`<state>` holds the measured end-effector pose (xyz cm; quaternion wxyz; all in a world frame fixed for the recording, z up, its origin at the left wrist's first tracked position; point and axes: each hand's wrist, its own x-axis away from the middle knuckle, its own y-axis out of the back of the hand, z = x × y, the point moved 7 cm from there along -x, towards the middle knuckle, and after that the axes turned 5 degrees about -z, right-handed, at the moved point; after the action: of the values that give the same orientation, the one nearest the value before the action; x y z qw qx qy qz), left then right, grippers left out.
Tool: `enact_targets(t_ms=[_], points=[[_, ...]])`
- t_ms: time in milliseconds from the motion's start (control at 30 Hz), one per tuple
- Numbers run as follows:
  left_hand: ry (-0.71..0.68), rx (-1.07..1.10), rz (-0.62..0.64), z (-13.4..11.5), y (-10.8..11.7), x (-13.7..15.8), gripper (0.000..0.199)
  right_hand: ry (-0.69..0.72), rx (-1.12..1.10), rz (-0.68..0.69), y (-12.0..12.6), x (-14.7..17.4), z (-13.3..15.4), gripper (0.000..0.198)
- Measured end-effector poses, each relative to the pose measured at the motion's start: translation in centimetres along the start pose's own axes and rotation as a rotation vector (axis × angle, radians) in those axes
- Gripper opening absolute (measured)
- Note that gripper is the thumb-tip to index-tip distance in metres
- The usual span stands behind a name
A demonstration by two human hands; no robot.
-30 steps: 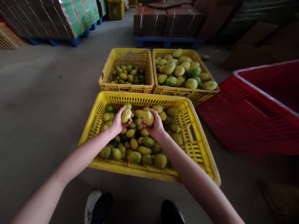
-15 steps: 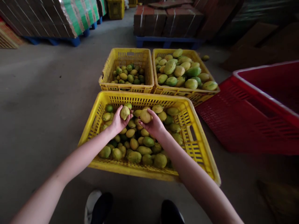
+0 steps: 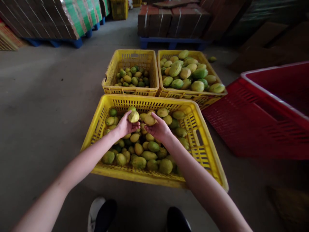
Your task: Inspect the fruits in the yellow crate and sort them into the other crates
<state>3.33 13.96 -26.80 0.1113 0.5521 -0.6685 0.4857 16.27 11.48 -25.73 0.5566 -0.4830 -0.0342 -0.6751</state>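
Above the near yellow crate (image 3: 207,145), my left hand (image 3: 126,126) holds a yellow lemon (image 3: 133,117) between thumb and fingers, its palm turned up. Close beside it, my right hand (image 3: 159,129) grips another yellow lemon (image 3: 150,119), the thumb resting over its top. The two hands are a short gap apart. Below them, the crate holds many loose yellow and green lemons (image 3: 138,149) of mixed sizes, some covered by my hands and forearms. A green lemon (image 3: 132,109) shows just behind the one in my left hand.
Behind stand two more yellow crates: the left (image 3: 111,72) with small greenish fruit, the right (image 3: 217,75) heaped with larger ones. A red crate (image 3: 241,112) leans at the right. Stacked cartons (image 3: 156,22) sit on a blue pallet (image 3: 173,43). One loose fruit (image 3: 212,59) lies on the floor.
My left hand has turned its lemon and shifted slightly right, with its fingers opening out beneath. My right hand's lemon has tilted a little; the crates stay put.
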Motion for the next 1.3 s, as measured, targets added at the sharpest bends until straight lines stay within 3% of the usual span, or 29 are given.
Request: enact_targets(t_ms=[67,100,167,300,367,467,667,867,1033,1133,1233,1300], points=[[-0.101,-0.086,-0.004,-0.6,0.0,-0.1,0.039,0.101,0.026,0.018,-0.1,0.0,0.6,0.006],[-0.178,-0.135,-0.016,-1.1,0.0,-0.1,0.030,0.168,0.045,0.020,-0.1,0.0,0.9,0.006],[-0.375,-0.239,-0.053,-2.1,0.1,0.1,0.014,0.313,0.112,0.004,0.2,-0.1,1.5,0.024],[-0.716,-0.426,-0.087,-3.5,-0.1,1.1,0.040,0.704,0.414,-0.169,1.2,0.6,3.4,0.048],[-0.810,-0.481,-0.070,-3.8,-0.4,1.6,0.048,0.892,0.562,-0.248,1.2,1.5,4.3,0.048],[-0.873,-0.484,-0.074,-4.1,-0.5,2.3,0.052,1.023,0.642,-0.260,0.8,2.4,4.8,0.044],[-0.860,-0.435,-0.076,-4.3,-0.6,2.6,0.050,1.019,0.689,-0.221,0.3,2.5,4.3,0.048],[-0.727,-0.430,0.015,-3.2,-0.9,2.1,0.046,0.991,0.534,-0.190,0.4,2.7,4.5,0.051],[-0.797,-0.475,0.001,-3.7,-1.1,2.5,0.048,1.004,0.590,-0.175,0.2,2.9,4.5,0.051],[-0.830,-0.435,-0.070,-4.4,-0.5,2.6,0.051,0.976,0.558,-0.191,0.5,2.4,4.3,0.058],[-0.738,-0.288,-0.108,-4.7,0.5,1.9,0.047,0.907,0.493,-0.147,0.7,1.7,3.8,0.058],[-0.618,-0.182,-0.059,-4.4,0.8,1.1,0.038,0.863,0.481,-0.086,0.4,1.4,3.6,0.054]])
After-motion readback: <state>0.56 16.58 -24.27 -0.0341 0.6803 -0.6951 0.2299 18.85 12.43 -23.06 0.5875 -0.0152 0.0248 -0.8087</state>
